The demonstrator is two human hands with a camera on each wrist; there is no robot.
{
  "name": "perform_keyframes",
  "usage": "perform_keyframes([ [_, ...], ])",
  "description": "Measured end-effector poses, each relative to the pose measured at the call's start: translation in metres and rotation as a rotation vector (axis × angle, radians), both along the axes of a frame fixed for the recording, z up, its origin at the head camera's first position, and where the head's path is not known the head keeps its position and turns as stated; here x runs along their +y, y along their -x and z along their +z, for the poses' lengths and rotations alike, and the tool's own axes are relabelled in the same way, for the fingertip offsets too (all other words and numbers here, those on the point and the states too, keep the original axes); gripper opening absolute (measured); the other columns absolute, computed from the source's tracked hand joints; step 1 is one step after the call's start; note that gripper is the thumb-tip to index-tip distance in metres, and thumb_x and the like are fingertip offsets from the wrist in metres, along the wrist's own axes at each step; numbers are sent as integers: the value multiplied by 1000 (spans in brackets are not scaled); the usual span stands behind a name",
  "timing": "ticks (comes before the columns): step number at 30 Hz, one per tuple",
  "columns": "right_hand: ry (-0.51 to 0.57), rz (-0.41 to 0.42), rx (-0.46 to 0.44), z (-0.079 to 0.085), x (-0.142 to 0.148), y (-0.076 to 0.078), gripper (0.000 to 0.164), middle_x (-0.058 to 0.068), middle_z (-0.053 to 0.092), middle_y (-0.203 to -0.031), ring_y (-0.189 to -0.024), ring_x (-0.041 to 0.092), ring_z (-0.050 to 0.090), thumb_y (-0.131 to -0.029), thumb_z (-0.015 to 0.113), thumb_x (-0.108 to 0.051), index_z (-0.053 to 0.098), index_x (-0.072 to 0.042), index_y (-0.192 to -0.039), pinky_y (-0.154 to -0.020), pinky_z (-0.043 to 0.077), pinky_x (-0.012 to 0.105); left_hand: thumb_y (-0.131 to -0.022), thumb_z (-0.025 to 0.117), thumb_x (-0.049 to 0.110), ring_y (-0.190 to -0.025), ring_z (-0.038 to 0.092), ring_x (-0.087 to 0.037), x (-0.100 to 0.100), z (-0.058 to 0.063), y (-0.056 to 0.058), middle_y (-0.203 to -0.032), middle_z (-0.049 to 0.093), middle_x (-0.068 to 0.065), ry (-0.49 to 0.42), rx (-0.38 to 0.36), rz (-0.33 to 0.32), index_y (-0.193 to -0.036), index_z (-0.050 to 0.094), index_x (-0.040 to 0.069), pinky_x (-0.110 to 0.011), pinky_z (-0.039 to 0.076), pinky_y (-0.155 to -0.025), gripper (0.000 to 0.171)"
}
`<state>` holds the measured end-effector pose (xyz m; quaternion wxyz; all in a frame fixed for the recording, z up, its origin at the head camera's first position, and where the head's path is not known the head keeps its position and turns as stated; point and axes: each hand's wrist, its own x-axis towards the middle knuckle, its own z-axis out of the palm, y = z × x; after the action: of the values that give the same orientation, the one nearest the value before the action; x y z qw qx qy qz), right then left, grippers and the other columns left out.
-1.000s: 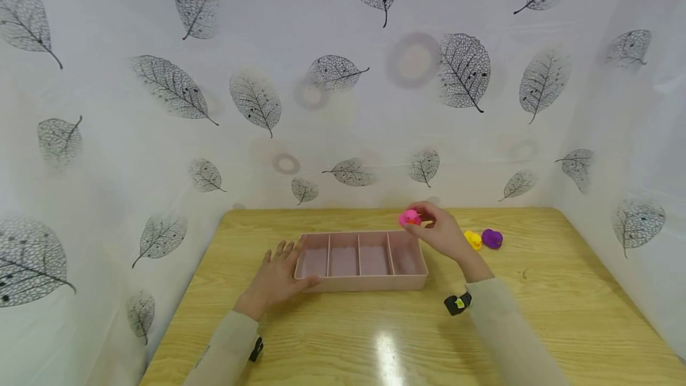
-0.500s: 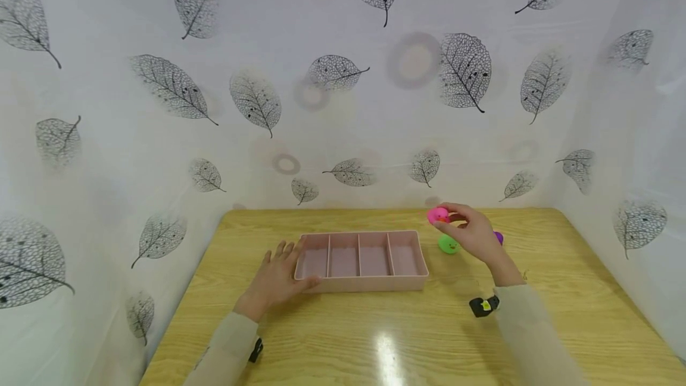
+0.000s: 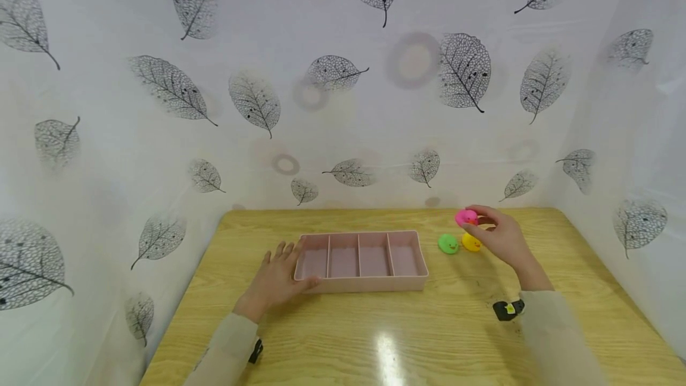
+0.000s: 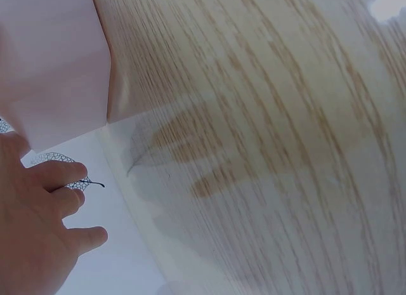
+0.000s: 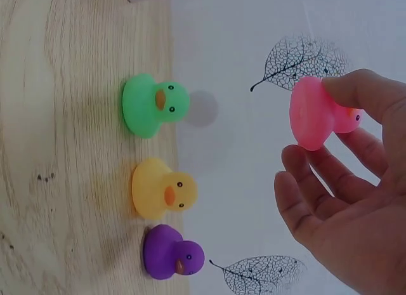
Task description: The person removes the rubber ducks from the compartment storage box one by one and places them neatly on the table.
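Observation:
My right hand (image 3: 504, 236) pinches a pink rubber duck (image 5: 314, 114) between thumb and fingers, held above the table at the right. Beneath and beside it stand a green rubber duck (image 3: 448, 244) and a yellow rubber duck (image 3: 471, 242). A purple rubber duck (image 5: 170, 252) shows next to the yellow one in the right wrist view; the hand hides it in the head view. At the left end of a pink divided tray (image 3: 361, 283), my left hand (image 3: 276, 282) rests with spread fingers against the side and the thumb along the front.
The tray has several compartments in a row on the wooden table (image 3: 343, 332). Close behind the table hangs a white curtain (image 3: 343, 130) with leaf prints, which also encloses both sides. Black straps with cameras sit at both wrists.
My right hand has carried the pink duck rightward from above the tray's right end, past the green duck, which has come into view. The left hand and the tray have stayed put.

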<state>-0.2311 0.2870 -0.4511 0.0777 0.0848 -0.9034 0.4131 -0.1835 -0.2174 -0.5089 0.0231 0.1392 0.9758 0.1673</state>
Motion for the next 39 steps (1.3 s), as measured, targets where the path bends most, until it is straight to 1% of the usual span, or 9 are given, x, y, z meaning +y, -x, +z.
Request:
perform_keyframes([
  [4,-4,-35,-28,-2,13,-2,50,25,66,-133,-98,4,57,-102,72,-33,62,-5,-142,-69,59,22,-92,59,77,-158,26,-50,0,-1,1,-166,39,-27,5,-4,3,-171,14,20,-74,20,-125,107],
  [12,-40,-74,-34,-8,35,-2,56,29,61,-139,-118,42,61,-103,69,-35,56,1,-143,-73,48,10,-92,59,77,-157,28,-51,0,-3,2,-164,41,-27,0,14,1,-171,16,19,-75,21,-124,107],
  [14,-48,-89,-39,-10,38,-1,58,30,61,-139,-118,44,61,-103,69,-37,55,2,-143,-74,47,11,-92,58,77,-157,28,-51,-1,-3,2,-164,41,-28,1,14,0,-171,16,18,-75,21,-124,107],
  [18,-69,-118,-60,-15,47,0,58,30,62,-139,-118,43,60,-103,69,-39,55,0,-143,-78,48,24,-92,58,78,-157,28,-51,-1,-4,2,-164,41,-27,4,17,-5,-171,16,19,-75,22,-124,107],
  [21,-86,-141,-67,-17,55,-1,57,30,63,-138,-114,35,62,-102,69,-40,57,-2,-143,-77,49,28,-92,58,78,-157,28,-52,-1,-4,3,-164,43,-26,5,22,-10,-171,16,19,-76,22,-123,107],
  [24,-95,-158,-63,-20,64,-1,57,31,63,-138,-104,7,60,-102,69,-39,58,-1,-144,-72,51,21,-92,58,78,-157,28,-52,-1,-5,3,-164,43,-26,-5,19,-10,-171,16,20,-76,22,-123,107],
  [28,-89,-176,-69,-23,76,0,59,32,62,-139,-91,-21,42,-102,70,-40,58,0,-144,-67,51,13,-92,59,78,-158,27,-51,-1,-4,3,-164,42,-26,-15,12,-10,-171,15,20,-76,21,-124,107],
  [33,-90,-182,-69,-29,88,0,60,34,59,-142,-86,-27,38,-103,69,-39,57,2,-145,-66,51,12,-92,58,78,-157,28,-51,-1,-5,4,-164,43,-25,-10,17,-13,-171,14,21,-76,22,-123,107],
  [39,-117,-199,-73,-36,98,1,61,36,57,-143,-86,-23,39,-103,69,-38,56,4,-145,-65,51,14,-92,59,77,-156,30,-52,-2,-5,3,-162,45,-26,-20,35,-14,-171,17,19,-77,23,-122,107],
])
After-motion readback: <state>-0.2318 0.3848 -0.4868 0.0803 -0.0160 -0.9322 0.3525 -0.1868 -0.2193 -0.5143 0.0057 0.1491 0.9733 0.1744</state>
